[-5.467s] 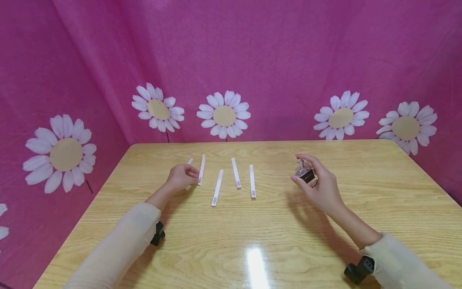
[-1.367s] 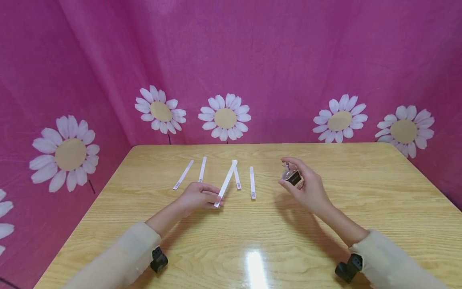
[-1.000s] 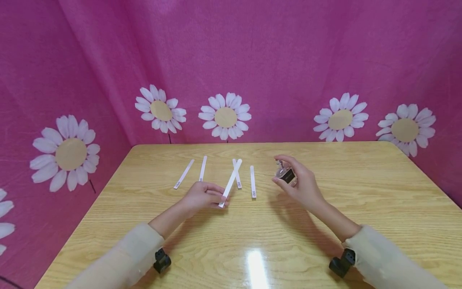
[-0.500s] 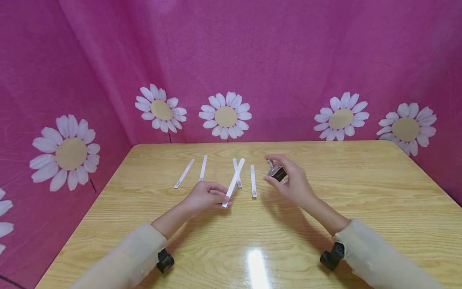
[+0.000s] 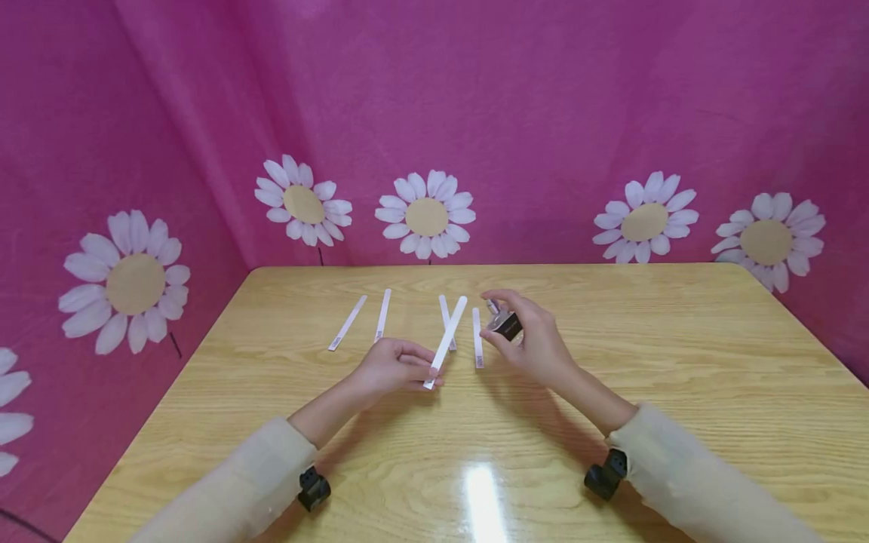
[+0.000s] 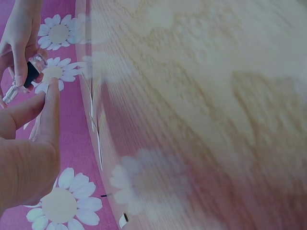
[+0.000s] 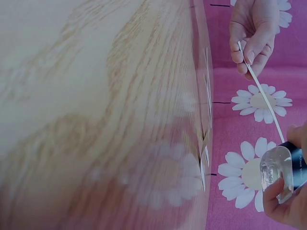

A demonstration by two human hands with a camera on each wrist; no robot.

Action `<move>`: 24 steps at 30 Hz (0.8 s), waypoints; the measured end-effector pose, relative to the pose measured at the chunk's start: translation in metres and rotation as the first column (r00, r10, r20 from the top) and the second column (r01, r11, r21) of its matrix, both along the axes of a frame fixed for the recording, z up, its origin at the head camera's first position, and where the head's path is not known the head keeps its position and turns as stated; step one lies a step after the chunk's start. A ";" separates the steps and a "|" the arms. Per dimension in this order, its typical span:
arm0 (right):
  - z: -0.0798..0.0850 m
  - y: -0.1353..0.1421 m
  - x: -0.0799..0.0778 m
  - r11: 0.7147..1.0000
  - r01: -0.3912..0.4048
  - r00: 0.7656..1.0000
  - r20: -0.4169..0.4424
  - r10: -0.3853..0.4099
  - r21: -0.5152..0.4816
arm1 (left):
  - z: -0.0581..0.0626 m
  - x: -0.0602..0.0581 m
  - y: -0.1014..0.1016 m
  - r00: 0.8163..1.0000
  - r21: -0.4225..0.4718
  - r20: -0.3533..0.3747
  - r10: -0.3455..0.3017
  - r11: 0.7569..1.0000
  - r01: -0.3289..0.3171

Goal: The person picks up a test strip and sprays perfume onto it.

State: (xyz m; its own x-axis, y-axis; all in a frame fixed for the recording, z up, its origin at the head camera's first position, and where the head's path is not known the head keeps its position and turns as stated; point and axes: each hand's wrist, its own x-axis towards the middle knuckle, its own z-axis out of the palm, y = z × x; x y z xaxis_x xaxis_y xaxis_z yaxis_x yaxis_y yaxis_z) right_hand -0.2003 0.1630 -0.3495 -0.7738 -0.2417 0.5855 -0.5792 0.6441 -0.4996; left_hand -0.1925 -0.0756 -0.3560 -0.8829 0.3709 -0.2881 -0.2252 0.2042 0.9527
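My left hand [image 5: 397, 367] pinches a white paper test strip [image 5: 448, 335] by its printed lower end, raised above the table, its rounded end slanting up and away. To its right, my right hand [image 5: 539, 343] grips a small clear glass perfume bottle [image 5: 505, 326] with a black label. The index finger lies at the sprayer [image 5: 492, 307], and the thumb is lower on the glass. The bottle tilts, sprayer leaning left, close to the strip's free end. In the right wrist view, the strip [image 7: 266, 103] runs from the left fingertips toward the bottle [image 7: 278, 167].
Several similar strips lie on the wooden table [image 5: 407, 460]: two at left, [image 5: 348, 323] and a strip [image 5: 383, 313] beside it, one strip [image 5: 443, 309] partly behind the held strip, one strip [image 5: 478, 343] beneath the bottle. A pink flowered curtain [image 5: 523, 113] stands behind.
Since the first frame, the left hand has left the strips at left and lifted another strip. Over the last second, the right hand carries the bottle left toward it; the strip shifts slightly right.
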 end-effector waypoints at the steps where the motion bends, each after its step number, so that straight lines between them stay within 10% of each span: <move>1: 0.000 -0.001 0.000 1.000 0.000 1.000 -0.001 0.000 0.000 | 0.000 0.000 0.000 1.000 0.000 0.000 0.000 1.000 0.000; 24: 0.000 -0.001 0.008 0.998 0.065 0.997 0.035 -0.064 -0.019 | 0.000 0.003 -0.004 1.000 0.014 -0.004 0.011 1.000 -0.010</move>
